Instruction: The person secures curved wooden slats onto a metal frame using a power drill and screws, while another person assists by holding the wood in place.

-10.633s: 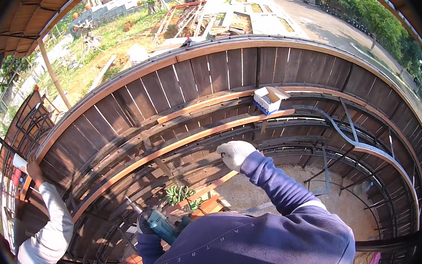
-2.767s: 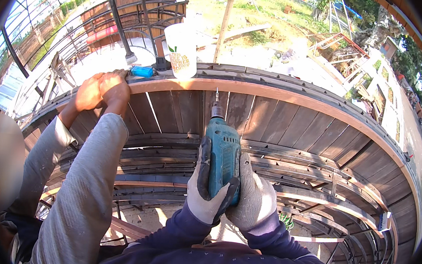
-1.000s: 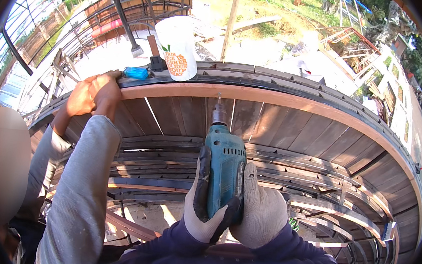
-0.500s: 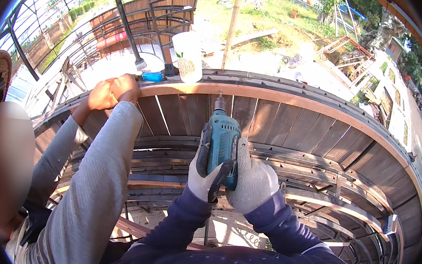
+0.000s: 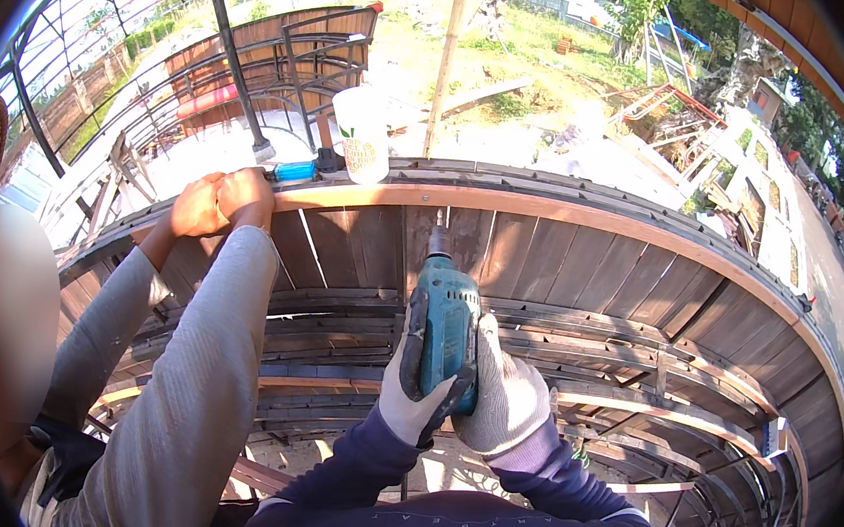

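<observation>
Teal casing shows between my gloves: the drill [image 5: 450, 331] sits in the middle of my view, pointing away from me toward the curved wooden rail [image 5: 567, 217]. My left hand [image 5: 409, 388] and right hand [image 5: 510, 400] are both clamped around its body, from either side. My palms hide its grip, and I can't see the trigger. Whether the tip of the bit [image 5: 440, 217] touches the rail, I cannot tell. My forearms run off the lower edge.

To the left, one white cup [image 5: 364, 148] stands on the ledge behind the rail; its upper part is washed out by glare and I can't make out what it holds. One small box [image 5: 775, 437] sits far to the right, its contents unseen.

Two bare hands [image 5: 196, 207] of a co-worker rest together on the rail, left of mine. Between them and the cup lies one blue object [image 5: 296, 170], its kind unclear.
</observation>
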Tool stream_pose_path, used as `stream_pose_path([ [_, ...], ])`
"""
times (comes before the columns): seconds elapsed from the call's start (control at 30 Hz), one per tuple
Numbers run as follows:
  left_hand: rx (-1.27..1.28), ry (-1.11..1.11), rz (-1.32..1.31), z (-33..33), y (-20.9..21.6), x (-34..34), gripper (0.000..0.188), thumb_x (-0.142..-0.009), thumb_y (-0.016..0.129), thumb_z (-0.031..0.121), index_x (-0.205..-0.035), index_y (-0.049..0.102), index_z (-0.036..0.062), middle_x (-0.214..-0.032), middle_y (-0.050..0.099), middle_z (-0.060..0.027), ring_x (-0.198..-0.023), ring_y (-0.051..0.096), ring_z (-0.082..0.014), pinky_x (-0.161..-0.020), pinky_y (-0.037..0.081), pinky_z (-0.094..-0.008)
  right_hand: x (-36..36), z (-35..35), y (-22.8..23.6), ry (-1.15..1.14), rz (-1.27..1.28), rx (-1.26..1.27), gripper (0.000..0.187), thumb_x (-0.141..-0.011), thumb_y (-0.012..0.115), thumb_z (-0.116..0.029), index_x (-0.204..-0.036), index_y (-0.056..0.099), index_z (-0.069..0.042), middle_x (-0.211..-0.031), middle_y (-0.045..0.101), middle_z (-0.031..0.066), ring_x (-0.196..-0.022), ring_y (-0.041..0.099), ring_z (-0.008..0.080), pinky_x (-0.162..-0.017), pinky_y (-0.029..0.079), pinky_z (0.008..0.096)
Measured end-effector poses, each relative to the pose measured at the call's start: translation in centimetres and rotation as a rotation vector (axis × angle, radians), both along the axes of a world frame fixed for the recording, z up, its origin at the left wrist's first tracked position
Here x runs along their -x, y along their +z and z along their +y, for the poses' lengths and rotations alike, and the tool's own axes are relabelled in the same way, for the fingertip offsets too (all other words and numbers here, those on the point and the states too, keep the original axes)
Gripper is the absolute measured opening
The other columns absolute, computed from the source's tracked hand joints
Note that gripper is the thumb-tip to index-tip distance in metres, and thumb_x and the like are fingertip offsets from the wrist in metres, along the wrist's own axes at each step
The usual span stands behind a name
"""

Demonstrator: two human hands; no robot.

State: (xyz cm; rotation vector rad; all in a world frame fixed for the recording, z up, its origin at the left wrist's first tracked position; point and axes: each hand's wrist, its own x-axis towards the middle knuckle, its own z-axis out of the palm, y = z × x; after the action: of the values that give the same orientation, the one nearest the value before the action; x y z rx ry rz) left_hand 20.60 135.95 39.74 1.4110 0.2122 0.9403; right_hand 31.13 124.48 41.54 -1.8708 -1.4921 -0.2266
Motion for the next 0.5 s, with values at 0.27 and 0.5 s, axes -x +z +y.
stream_pose_path([
  [0.27, 0.436, -0.286, -0.071, 4.1, -3.6, -6.1, 0.06, -0.088, 0.07, -0.001, -0.143, 0.046, -0.0036, -0.128, 0.061, -0.0122, -0.11, 0.063, -0.0167, -0.095, 0.053, -0.0295, -3.4, 2.4, 0.5, -0.169, 0.033, 0.131, 0.088, -0.074, 0.072, -0.014, -0.149, 0.032, 0.011, -0.096, 0.068, 0.0204, -0.082, 0.07, 0.0398, -0.071, 0.055, 0.0465],
  [0.5, 0.442, -0.301, -0.029, 2.0, -4.6, -9.9, 0.063, -0.089, 0.077, 0.005, -0.145, 0.047, 0.0017, -0.13, 0.063, -0.0098, -0.111, 0.065, -0.0173, -0.098, 0.054, -0.0309, -5.5, 0.4, -0.4, -0.325, 0.035, 0.209, 0.101, -0.071, 0.076, -0.009, -0.155, 0.023, 0.011, -0.099, 0.069, 0.0263, -0.087, 0.07, 0.0428, -0.077, 0.057, 0.0453],
])
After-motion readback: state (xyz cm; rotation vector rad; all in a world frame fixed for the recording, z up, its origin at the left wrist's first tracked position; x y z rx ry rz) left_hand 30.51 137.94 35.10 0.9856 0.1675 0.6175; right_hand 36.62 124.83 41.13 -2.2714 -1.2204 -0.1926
